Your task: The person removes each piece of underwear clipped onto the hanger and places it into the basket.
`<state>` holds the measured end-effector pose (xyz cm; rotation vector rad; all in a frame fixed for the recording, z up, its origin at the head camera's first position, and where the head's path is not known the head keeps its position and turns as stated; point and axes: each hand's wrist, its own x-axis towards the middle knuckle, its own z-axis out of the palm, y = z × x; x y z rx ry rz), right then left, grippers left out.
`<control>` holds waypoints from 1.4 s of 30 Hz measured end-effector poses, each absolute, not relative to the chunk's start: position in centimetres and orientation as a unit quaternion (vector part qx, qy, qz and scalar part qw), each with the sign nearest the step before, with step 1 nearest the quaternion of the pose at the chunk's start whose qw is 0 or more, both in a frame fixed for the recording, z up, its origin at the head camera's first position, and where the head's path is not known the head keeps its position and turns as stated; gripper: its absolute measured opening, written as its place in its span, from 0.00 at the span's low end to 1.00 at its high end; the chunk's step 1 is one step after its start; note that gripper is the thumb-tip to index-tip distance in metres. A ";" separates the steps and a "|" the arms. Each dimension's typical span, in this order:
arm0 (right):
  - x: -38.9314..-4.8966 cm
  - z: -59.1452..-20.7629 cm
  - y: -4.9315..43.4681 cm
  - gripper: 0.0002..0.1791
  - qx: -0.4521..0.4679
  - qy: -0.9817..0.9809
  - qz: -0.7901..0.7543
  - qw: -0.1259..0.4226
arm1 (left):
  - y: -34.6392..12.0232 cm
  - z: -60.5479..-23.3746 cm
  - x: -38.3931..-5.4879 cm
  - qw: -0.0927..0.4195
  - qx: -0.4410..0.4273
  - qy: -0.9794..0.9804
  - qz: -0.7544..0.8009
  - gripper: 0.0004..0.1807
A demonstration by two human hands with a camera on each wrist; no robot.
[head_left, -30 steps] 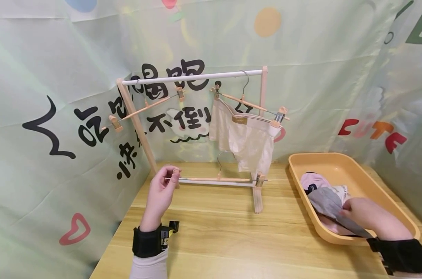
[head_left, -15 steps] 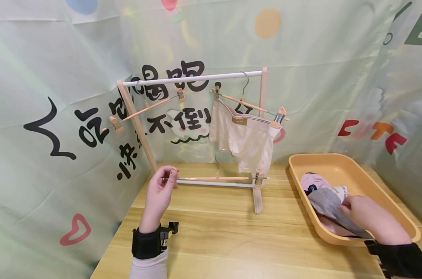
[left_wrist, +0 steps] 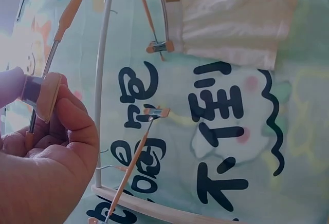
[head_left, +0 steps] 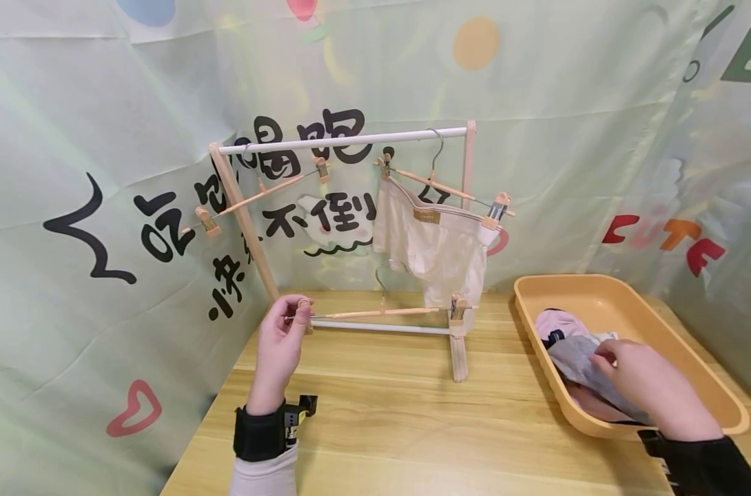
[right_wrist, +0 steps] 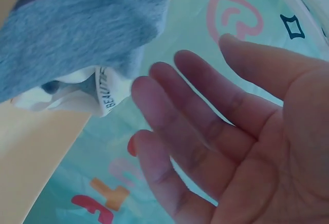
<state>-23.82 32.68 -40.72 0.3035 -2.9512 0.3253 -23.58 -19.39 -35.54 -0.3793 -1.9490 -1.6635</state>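
My left hand [head_left: 279,344] pinches the clip at the left end of a clip hanger [head_left: 382,313], held low in front of the rack. In the left wrist view, thumb and fingers squeeze that clip [left_wrist: 49,98], and no garment shows in it. The hanger's hook points up and its right clip [head_left: 457,313] hangs free. My right hand [head_left: 648,386] is over the yellow tub [head_left: 636,310] with relaxed, spread fingers and nothing in it. Beside its fingertips lie a grey garment [right_wrist: 87,29] and a white one with printed letters [right_wrist: 105,93].
A small clothes rack [head_left: 351,138] stands at the back of the wooden table [head_left: 400,427]. From it hang cream shorts [head_left: 444,255] on one clip hanger and a bare clip hanger [head_left: 264,189] at left. A pink garment [head_left: 558,322] lies in the tub.
The left hand has shifted slightly left with the hanger, whose hook and right end have risen a little. The right hand has moved up and left, away from the grey garment's strip.
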 end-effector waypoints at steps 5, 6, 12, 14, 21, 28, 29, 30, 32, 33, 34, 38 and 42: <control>-23.7 -40.6 31.5 0.09 0.115 -0.976 0.120 0.140 | -19.4 -35.5 -23.6 0.289 -0.129 -0.714 -0.625 0.13; -23.7 -40.6 31.3 0.08 0.119 -0.973 0.121 0.158 | -19.4 -35.4 -23.5 0.292 -0.125 -0.712 -0.626 0.13; -23.5 -40.2 29.5 0.06 0.140 -0.947 0.134 0.258 | -19.4 -35.0 -23.2 0.306 -0.106 -0.694 -0.643 0.15; -23.4 -40.0 28.9 0.05 0.145 -0.938 0.138 0.281 | -19.4 -34.9 -23.1 0.312 -0.099 -0.690 -0.646 0.16; -23.2 -39.5 26.9 0.05 0.171 -0.917 0.143 0.331 | -19.4 -34.9 -23.0 0.335 -0.090 -0.673 -0.654 0.16; -23.0 -39.0 25.2 0.07 0.190 -0.910 0.148 0.337 | -19.4 -34.8 -23.0 0.366 -0.091 -0.657 -0.653 0.16; -23.0 -39.0 25.0 0.07 0.190 -0.910 0.150 0.335 | -19.4 -34.7 -23.1 0.371 -0.089 -0.656 -0.652 0.16; -23.0 -39.0 24.9 0.07 0.190 -0.911 0.152 0.332 | -19.4 -34.7 -23.1 0.375 -0.087 -0.656 -0.650 0.16; -23.0 -39.1 24.6 0.07 0.189 -0.913 0.152 0.327 | -19.4 -34.7 -23.1 0.383 -0.081 -0.656 -0.645 0.16; -23.0 -39.1 24.5 0.07 0.190 -0.914 0.153 0.325 | -19.4 -34.6 -23.1 0.387 -0.077 -0.657 -0.643 0.16; -23.0 -39.1 24.5 0.07 0.190 -0.914 0.154 0.323 | -19.4 -34.6 -23.1 0.390 -0.073 -0.658 -0.640 0.16; -23.0 -39.3 24.3 0.06 0.192 -0.915 0.151 0.321 | -19.5 -34.4 -23.2 0.407 -0.066 -0.652 -0.637 0.17; -23.2 -39.4 24.1 0.07 0.196 -0.913 0.148 0.326 | -19.6 -34.0 -23.3 0.428 -0.074 -0.638 -0.636 0.16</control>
